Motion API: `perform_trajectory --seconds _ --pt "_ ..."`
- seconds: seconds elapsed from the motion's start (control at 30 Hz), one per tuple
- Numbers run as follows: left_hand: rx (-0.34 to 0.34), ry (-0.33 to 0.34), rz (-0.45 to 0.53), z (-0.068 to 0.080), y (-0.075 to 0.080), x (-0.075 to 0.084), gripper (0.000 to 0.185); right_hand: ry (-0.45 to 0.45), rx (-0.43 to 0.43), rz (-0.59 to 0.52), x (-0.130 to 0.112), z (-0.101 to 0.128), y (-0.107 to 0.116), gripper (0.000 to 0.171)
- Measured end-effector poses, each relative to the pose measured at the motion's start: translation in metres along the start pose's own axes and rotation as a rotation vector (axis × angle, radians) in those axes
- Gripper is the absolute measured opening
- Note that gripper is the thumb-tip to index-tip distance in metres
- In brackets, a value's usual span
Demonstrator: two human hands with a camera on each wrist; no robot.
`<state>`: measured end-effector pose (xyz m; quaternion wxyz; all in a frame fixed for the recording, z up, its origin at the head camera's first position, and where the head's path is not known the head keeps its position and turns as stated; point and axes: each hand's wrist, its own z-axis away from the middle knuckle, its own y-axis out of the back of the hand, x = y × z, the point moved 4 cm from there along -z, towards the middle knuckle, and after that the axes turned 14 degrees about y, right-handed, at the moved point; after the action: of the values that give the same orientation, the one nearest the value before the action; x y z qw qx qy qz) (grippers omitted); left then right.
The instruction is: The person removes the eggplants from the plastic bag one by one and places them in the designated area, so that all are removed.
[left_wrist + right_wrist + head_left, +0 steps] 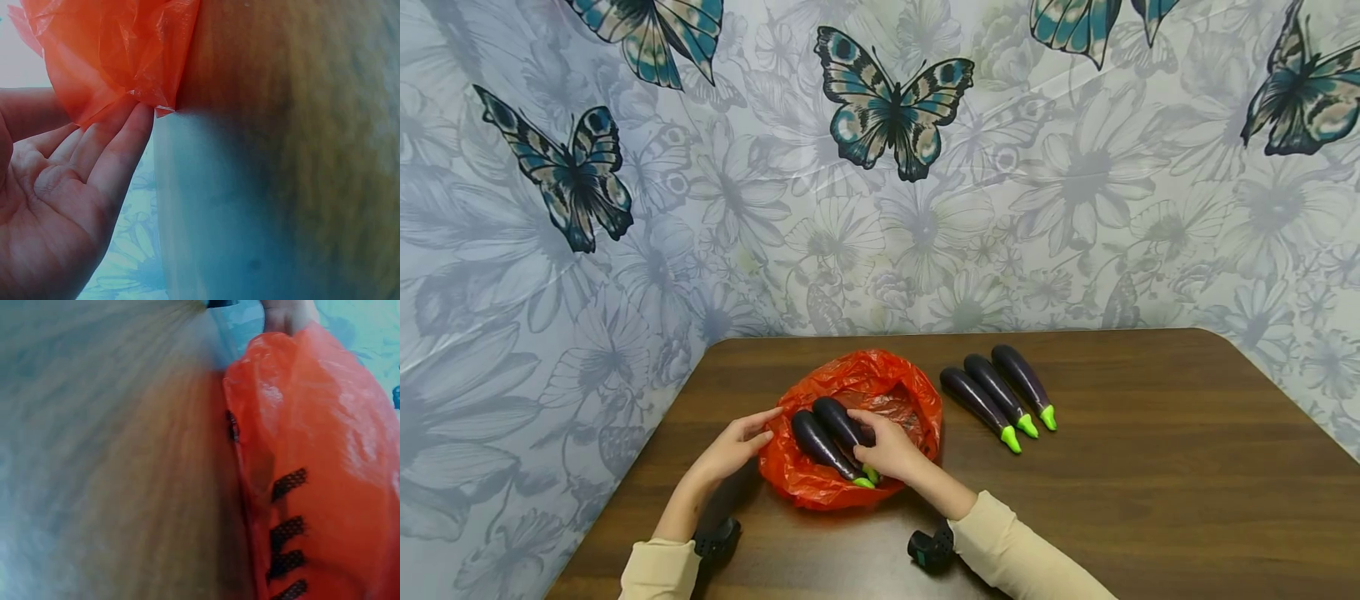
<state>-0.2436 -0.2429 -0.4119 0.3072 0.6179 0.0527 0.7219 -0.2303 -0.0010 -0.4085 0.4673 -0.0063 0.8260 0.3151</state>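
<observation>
A red plastic bag (820, 487) lies opened out on the table, its rim spread wide. Inside it are two dark purple eggplants with green stem ends, a left one (817, 443) and a right one (835, 417). My right hand (887, 446) grips the right eggplant from above, thumb and fingers on either side. At the bag's left rim, my left hand (741, 446) touches the plastic with extended fingers. The left wrist view shows that hand's palm and long fingers (119, 147), their tips partly behind the red plastic. In the right wrist view, the bag hides my right hand.
Three more eggplants (996, 393) lie side by side on the brown wooden table (1150, 467), right of the bag. Behind the table hangs a floral wall covering (925, 225) with butterflies. Black wrist devices, left (718, 537) and right (931, 550), sit near the cuffs.
</observation>
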Motion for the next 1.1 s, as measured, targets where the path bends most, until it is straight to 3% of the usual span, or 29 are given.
perform_trajectory --seconds 0.17,0.53,1.1 --pt "0.001 0.002 0.003 0.000 0.000 0.000 0.044 -0.108 0.034 -0.225 0.005 0.001 0.004 0.051" --pt "0.023 0.002 -0.009 0.000 0.000 0.000 0.044 -0.213 0.046 -0.512 0.005 0.006 0.024 0.046" --pt "0.013 -0.011 -0.001 -0.001 0.000 0.001 0.044 -0.245 0.143 -0.539 0.012 0.023 0.074 0.047"
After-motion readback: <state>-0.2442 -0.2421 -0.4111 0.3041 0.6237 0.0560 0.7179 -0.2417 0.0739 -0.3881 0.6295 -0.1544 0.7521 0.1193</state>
